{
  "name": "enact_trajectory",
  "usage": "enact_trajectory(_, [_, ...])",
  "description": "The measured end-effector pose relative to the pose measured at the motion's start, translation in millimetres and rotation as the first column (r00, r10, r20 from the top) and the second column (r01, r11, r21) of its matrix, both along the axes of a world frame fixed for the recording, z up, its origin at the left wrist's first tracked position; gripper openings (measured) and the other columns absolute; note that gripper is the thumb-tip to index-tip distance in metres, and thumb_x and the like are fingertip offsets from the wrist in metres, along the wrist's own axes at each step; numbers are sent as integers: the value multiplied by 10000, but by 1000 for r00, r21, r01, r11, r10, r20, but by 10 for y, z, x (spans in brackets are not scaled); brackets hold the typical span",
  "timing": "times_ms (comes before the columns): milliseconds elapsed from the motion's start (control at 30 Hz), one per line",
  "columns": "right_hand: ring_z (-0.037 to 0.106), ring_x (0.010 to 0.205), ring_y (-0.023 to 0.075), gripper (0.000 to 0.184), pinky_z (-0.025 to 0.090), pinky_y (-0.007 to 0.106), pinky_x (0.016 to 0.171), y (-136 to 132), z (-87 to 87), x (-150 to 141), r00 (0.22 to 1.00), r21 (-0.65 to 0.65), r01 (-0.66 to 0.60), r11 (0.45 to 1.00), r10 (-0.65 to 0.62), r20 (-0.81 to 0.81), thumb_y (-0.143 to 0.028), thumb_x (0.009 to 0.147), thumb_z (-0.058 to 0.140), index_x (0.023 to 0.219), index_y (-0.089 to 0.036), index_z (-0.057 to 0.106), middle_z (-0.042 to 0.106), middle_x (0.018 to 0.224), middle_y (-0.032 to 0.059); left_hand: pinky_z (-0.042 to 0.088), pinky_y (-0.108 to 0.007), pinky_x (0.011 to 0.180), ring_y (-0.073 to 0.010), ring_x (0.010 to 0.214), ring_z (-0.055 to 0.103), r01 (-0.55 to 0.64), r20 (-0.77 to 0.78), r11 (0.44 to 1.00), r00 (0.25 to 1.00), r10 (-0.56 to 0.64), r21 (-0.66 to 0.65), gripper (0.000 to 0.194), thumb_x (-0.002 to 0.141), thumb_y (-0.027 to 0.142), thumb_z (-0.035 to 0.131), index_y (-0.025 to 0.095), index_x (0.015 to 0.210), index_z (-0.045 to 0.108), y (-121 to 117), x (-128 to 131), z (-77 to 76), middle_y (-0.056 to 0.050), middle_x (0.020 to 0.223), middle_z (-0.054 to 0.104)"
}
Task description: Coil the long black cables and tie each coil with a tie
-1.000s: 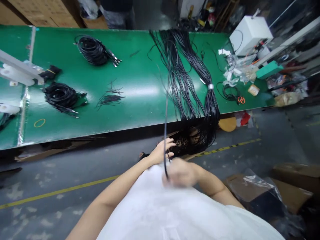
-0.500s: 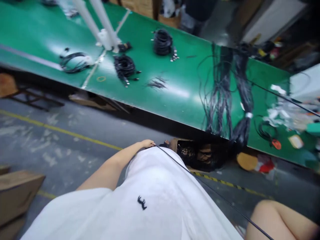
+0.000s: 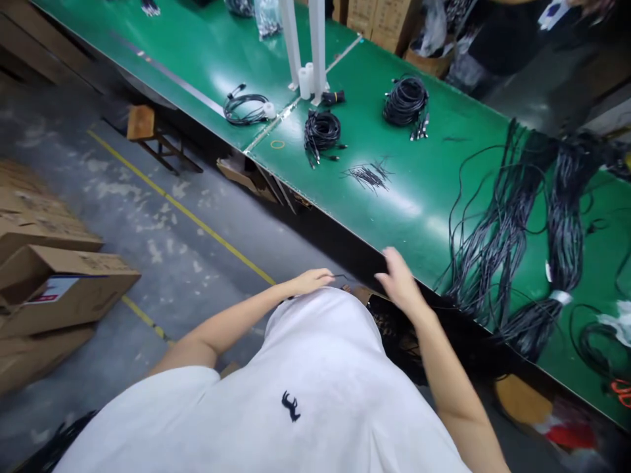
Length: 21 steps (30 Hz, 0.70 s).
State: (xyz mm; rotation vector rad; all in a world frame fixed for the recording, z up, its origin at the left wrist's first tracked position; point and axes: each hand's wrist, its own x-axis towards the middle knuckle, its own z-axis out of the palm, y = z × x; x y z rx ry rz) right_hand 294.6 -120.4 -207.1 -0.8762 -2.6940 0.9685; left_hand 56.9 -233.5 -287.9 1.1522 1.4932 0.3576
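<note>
In front of my shirt, my left hand (image 3: 313, 281) is closed round a thin black cable (image 3: 340, 276). A short length of the cable sticks out to the right of the fingers; the rest is hidden. My right hand (image 3: 398, 281) is raised by the bench edge, thumb and fingers apart, with nothing seen in it. Close to it on the green bench (image 3: 394, 223) lies a small pile of short black strips (image 3: 369, 176). Long loose black cables (image 3: 493, 236) spread over the bench to the right, beside a bundle of cables (image 3: 564, 217) tied with a white band.
Coiled black cables (image 3: 407, 100) and another coil (image 3: 321, 131) lie further back on the bench. White posts (image 3: 318, 49) rise from it. Cardboard boxes (image 3: 73, 289) stand on the floor at left, near a wooden stool (image 3: 141, 123). Orange-handled scissors (image 3: 622, 392) lie at far right.
My right arm has swung in from the lower right, and its hand now shows near the bench edge. The long cable across my shirt is gone from view. The view has turned to the left.
</note>
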Motion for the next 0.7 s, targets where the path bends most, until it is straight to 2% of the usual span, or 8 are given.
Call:
enact_trajectory(100, [661,986,209,386,515,370,873,-87,-406,-146,970,-160,232,960,-241,-39,-373,1013,309,1231,-190,569,689,1113,113,265,-157,399,-45,438,315,-296,582,947,752,310,-122,312,881,377,597,132,1066,656,253,-61,513,57,603,431])
enact_trajectory(200, [679,874,208,430,510,329,773,-98,-716,198,878,-221,470,855,-479,15,-428,1005,240,1094,-195,591,712,1003,100,192,-103,332,-18,392,250,-696,802,672,238,548,-253,237,936,283,545,115,1063,654,272,-649,985,79,568,352])
enact_trajectory(267, [673,882,226,385,494,335,759,-145,-800,562,870,-98,486,869,-470,146,-403,993,268,1013,-213,602,709,994,100,204,-70,326,-8,387,287,-832,831,483,51,554,-271,251,980,251,473,108,1105,637,212,-1035,1153,78,564,370])
enact_trajectory(333, [667,853,226,338,471,321,714,-279,-733,780,909,-33,323,946,-300,288,-348,985,304,952,-225,618,708,955,88,246,-63,332,0,379,325,-869,782,435,94,616,-238,238,972,236,497,103,1121,626,177,-1155,1167,81,556,412])
enact_trajectory(367, [663,838,217,327,456,307,694,-369,-638,786,931,-39,199,979,-176,320,-336,986,321,937,-224,625,706,934,81,303,-70,354,0,387,370,-853,728,480,196,657,-204,235,949,242,545,102,1120,624,179,-1084,1128,76,567,461])
enact_trajectory(500, [636,798,166,340,389,258,653,-572,-11,267,956,-35,-223,974,226,186,-361,1010,354,941,-202,647,686,867,56,565,-227,686,-115,714,675,-514,559,851,676,480,-110,396,834,393,698,101,1093,630,236,-252,889,-61,846,703])
enact_trajectory(600, [614,782,154,333,345,252,623,-367,400,-96,978,48,-147,988,137,159,-353,1004,388,909,-189,662,685,876,58,538,-265,799,-151,856,680,-171,583,983,794,174,-60,405,839,490,660,124,1013,664,226,224,841,-92,954,720])
enact_trajectory(700, [608,815,176,311,348,263,646,-84,551,-113,986,71,12,997,-24,166,-373,984,441,921,-173,671,687,914,75,494,-233,646,-101,643,609,-17,624,998,780,52,-62,430,873,521,603,117,1001,675,233,227,930,-41,757,670])
